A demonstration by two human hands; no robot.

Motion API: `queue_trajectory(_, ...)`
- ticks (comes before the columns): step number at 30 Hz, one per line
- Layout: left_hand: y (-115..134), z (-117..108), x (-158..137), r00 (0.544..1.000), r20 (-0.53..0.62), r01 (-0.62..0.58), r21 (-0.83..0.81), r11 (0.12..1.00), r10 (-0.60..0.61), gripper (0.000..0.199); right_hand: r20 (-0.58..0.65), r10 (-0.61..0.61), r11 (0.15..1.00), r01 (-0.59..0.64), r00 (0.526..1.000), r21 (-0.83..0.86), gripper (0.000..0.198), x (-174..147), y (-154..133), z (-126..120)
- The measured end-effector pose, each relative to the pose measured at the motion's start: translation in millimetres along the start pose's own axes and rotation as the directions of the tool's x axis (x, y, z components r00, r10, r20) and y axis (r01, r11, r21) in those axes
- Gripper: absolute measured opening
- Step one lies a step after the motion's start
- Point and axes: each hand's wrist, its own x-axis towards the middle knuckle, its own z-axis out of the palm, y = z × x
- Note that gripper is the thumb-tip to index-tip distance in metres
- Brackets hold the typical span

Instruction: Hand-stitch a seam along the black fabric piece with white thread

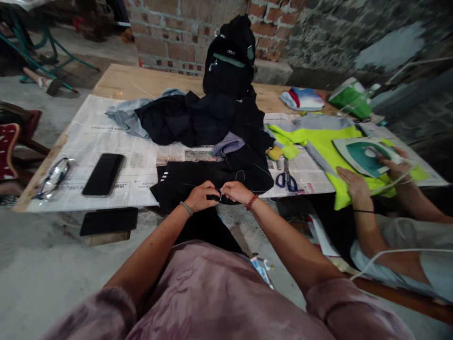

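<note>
A black garment [191,175] with three short white stripes and thin pale piping lies along the table's front edge. My left hand [202,197] pinches its near edge, fingers closed on the cloth. Close beside it, my right hand [236,192] is closed in a pinch at the same edge. A tiny pale thing shows between the fingertips of both hands, too small to name. Behind the garment lies a heap of dark clothes [191,118], with a greyish-purple piece of cloth [229,143] on it. Blue-handled scissors [286,180] rest to the right of my hands.
At right, a co-worker's hands press an iron [366,153] on a yellow-green garment [323,139]. A phone [103,174] and a clear plastic packet [54,177] lie at left; another phone [109,221] sits below the edge. A black backpack [226,66] stands behind.
</note>
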Motion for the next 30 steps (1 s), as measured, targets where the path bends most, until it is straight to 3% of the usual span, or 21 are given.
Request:
queue_trajectory(10, -0.3, -0.3, 0.2, 1.000, 0.004, -0.009, -0.034, 0.999, 0.009, 0.011, -0.079, -0.172, 0.969, 0.155, 0.982, -0.191, 0.018, 1.7, 1.0, -0.3)
queue_trajectory(15, 1.1, -1.7, 0.5, 1.000, 0.016, -0.005, -0.033, 0.999, 0.006, 0.012, -0.098, -0.197, 0.961, 0.173, 0.975, -0.214, 0.022, 2.8, -0.7, 2.7)
queue_trajectory(21, -1.3, -0.9, 0.6, 0.999, 0.046, -0.012, -0.013, 1.000, 0.012, 0.013, -0.121, -0.246, 0.917, 0.190, 0.962, -0.352, 0.025, 7.4, 2.6, 4.4)
queue_trajectory(30, -3.5, 3.3, -0.9, 1.000, 0.016, 0.015, 0.026, 1.000, -0.015, 0.014, -0.148, -0.339, 0.892, 0.266, 0.929, -0.366, 0.026, 10.6, 5.5, 12.1)
